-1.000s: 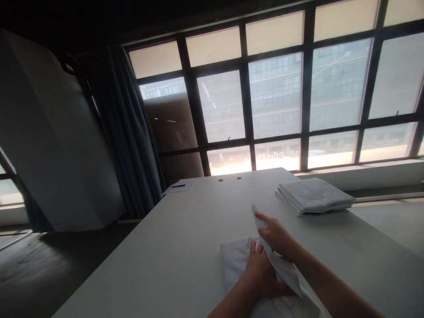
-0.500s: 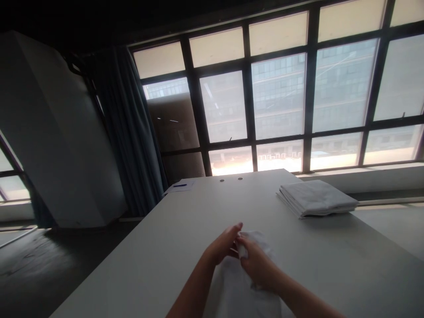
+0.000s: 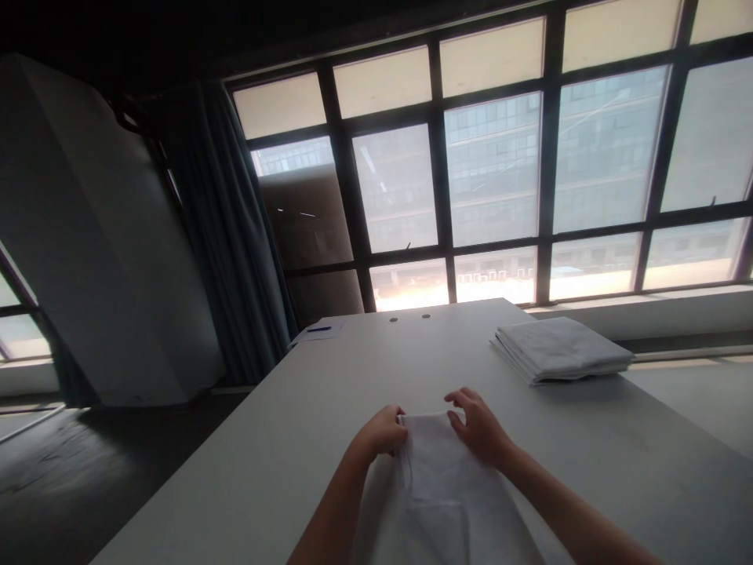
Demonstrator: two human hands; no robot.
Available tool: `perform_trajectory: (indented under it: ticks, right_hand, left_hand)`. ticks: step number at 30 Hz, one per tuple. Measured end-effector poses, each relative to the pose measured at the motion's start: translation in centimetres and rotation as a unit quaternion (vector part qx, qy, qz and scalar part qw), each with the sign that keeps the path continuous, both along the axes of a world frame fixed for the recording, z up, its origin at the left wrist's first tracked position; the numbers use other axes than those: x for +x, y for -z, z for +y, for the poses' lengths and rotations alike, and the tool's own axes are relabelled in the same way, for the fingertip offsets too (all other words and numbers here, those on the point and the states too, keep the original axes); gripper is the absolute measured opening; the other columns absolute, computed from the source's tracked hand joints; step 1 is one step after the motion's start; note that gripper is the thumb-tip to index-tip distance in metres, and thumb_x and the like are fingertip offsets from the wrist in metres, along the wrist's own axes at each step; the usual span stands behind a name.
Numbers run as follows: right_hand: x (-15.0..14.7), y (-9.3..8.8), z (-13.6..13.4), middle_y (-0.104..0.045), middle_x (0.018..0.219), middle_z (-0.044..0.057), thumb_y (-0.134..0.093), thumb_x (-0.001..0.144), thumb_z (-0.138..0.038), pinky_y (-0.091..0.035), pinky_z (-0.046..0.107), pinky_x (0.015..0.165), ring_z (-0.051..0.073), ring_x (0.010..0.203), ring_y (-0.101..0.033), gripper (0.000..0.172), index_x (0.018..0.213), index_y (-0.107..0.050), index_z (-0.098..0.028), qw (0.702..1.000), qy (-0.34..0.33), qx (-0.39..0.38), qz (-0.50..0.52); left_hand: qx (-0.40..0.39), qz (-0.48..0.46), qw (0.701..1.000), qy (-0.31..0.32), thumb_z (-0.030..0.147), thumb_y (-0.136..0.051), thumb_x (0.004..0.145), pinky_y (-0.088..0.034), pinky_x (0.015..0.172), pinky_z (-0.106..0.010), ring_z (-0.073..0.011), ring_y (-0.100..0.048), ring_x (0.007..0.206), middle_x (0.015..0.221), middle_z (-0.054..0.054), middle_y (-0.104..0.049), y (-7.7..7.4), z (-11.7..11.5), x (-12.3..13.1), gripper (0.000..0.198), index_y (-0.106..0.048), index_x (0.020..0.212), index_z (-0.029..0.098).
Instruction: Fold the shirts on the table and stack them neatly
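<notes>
A folded white cloth (image 3: 441, 471) lies at the near side of the table, its lower part running out of the bottom of the view. My left hand (image 3: 381, 433) is closed on its far left corner, thumb on top and fingers around the layered edge. At the far right corner is my right hand (image 3: 479, 428), with thumb and fingers apart over the edge of the cloth. It seems to touch the cloth with no grip on it. A rectangular fold or seam shows lower on the cloth.
On the right side of the white table (image 3: 264, 471) sits a stack of folded white cloths (image 3: 562, 349). A blue pen (image 3: 319, 329) rests on paper (image 3: 326, 336) at the far left corner. Two round holes are near the far edge. Windows and a dark curtain (image 3: 229, 235) stand beyond.
My hands were together on the bunched top of the cloth. They have moved apart, the right one opening and moving right, and the cloth's far edge is now spread flat between them.
</notes>
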State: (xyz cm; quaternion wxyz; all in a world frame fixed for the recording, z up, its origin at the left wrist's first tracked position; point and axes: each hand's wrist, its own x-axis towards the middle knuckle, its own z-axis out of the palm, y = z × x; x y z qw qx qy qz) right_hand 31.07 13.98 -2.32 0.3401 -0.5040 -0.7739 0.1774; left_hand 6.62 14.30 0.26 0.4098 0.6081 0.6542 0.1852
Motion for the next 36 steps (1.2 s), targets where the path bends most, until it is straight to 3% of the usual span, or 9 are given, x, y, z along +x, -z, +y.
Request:
perform_trajectory:
  ticks: [3,8,13,17,22,28,32,36]
  right_hand:
    - [1.8,2.2,2.2,-0.068,0.119,0.013,-0.046,0.094,-0.038,-0.04,0.037,0.1,0.025,0.113,-0.059,0.038,0.117,-0.067,-0.016,0.998,0.028,-0.019,-0.05]
    - [2.6,3.9,3.7,-0.072,0.095,0.01,-0.036,0.098,-0.043,-0.041,0.031,0.085,0.022,0.092,-0.062,0.044,0.085,-0.072,-0.02,0.992,0.009,-0.063,-0.111]
    - [3.0,3.6,3.8,-0.072,0.09,0.01,-0.032,0.1,-0.036,-0.039,0.031,0.082,0.021,0.088,-0.062,0.048,0.079,-0.071,-0.019,0.984,-0.007,-0.074,-0.163]
    - [3.4,3.4,3.1,-0.072,0.09,0.009,-0.039,0.099,-0.043,-0.038,0.032,0.084,0.021,0.09,-0.062,0.046,0.076,-0.072,-0.02,0.98,-0.008,-0.062,-0.187]
    - [2.8,3.3,2.0,-0.071,0.097,0.011,-0.046,0.097,-0.045,-0.039,0.036,0.088,0.025,0.098,-0.062,0.039,0.085,-0.073,-0.02,0.977,0.036,-0.035,-0.209]
    - [1.2,1.3,0.0,-0.067,0.107,0.014,-0.044,0.096,-0.025,-0.04,0.038,0.092,0.027,0.105,-0.058,0.025,0.101,-0.068,-0.019,0.975,0.081,0.019,-0.207]
    - [-0.8,0.8,-3.0,-0.065,0.125,0.01,-0.05,0.093,-0.028,-0.037,0.041,0.103,0.027,0.115,-0.056,0.029,0.118,-0.065,-0.024,0.982,-0.037,0.047,-0.178]
    - [-2.4,2.4,-5.7,-0.043,0.156,0.013,-0.048,0.095,-0.054,-0.018,0.056,0.118,0.037,0.145,-0.032,0.063,0.149,-0.045,-0.022,0.973,-0.146,0.028,-0.177]
  left_hand:
    - [-0.02,0.006,1.0,-0.008,0.019,-0.061,0.072,-0.055,0.052,-0.028,-0.0188,-0.064,0.065,0.08,-0.003,-0.064,-0.1,0.0,-0.3,0.024,-0.063,0.096,0.016]
    - [-0.04,0.014,0.999,-0.005,0.021,-0.064,0.076,-0.056,0.053,-0.026,-0.0169,-0.064,0.063,0.072,-0.001,-0.063,0.6,0.3,-0.8,0.013,-0.065,0.087,0.016]
    - [-0.048,0.023,0.999,0.0,0.021,-0.064,0.083,-0.056,0.057,-0.023,-0.0165,-0.067,0.068,0.073,0.0,-0.066,1.2,0.6,-1.3,0.012,-0.066,0.094,0.017]
    - [-0.046,0.055,0.997,0.007,0.023,-0.063,0.092,-0.058,0.067,-0.028,-0.0185,-0.069,0.079,0.09,-0.004,-0.07,1.7,0.8,-1.8,0.016,-0.066,0.106,0.015]
    - [-0.046,0.108,0.993,0.028,0.039,-0.063,0.097,-0.057,0.089,-0.044,-0.0241,-0.064,0.105,0.125,-0.007,-0.062,2.3,1.2,-2.3,0.035,-0.06,0.125,0.017]
    - [-0.027,0.136,0.99,0.04,0.038,-0.063,0.098,-0.056,0.09,-0.044,-0.0245,-0.064,0.107,0.127,-0.008,-0.062,2.7,1.6,-2.4,0.035,-0.06,0.126,0.018]
    - [-0.032,0.134,0.989,0.056,0.037,-0.063,0.098,-0.056,0.089,-0.044,-0.0237,-0.064,0.106,0.127,-0.008,-0.062,2.9,1.7,-2.8,0.035,-0.059,0.126,0.017]
    - [-0.019,0.131,0.989,0.059,0.037,-0.062,0.098,-0.057,0.089,-0.044,-0.0229,-0.065,0.105,0.125,-0.008,-0.062,3.0,1.6,-2.6,0.034,-0.059,0.126,0.017]
